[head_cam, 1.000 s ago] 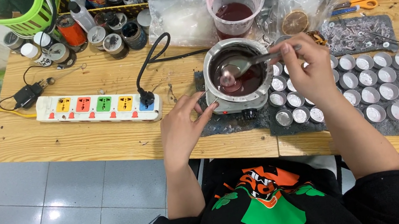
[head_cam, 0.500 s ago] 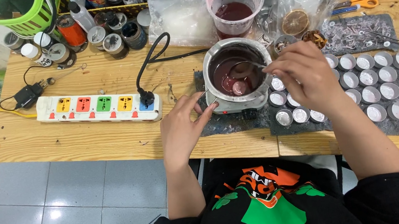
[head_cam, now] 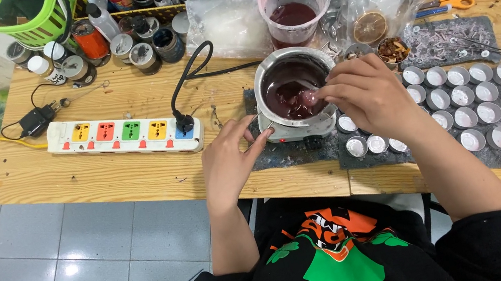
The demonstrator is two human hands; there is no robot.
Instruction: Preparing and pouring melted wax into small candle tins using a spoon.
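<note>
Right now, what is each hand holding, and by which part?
The right hand pinches a spoon's handle over the melting pot. The left hand grips the pot's side handle with its fingers.

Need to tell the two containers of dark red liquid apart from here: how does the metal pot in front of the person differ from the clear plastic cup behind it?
The metal pot is opaque, wide and shallow; the plastic cup is see-through, taller and narrower. The pot sits on a small heater base; the cup stands on the wooden table. The right hand reaches over the pot and the left hand is at its side; no hand touches the cup. Both hold dark red liquid.
</note>
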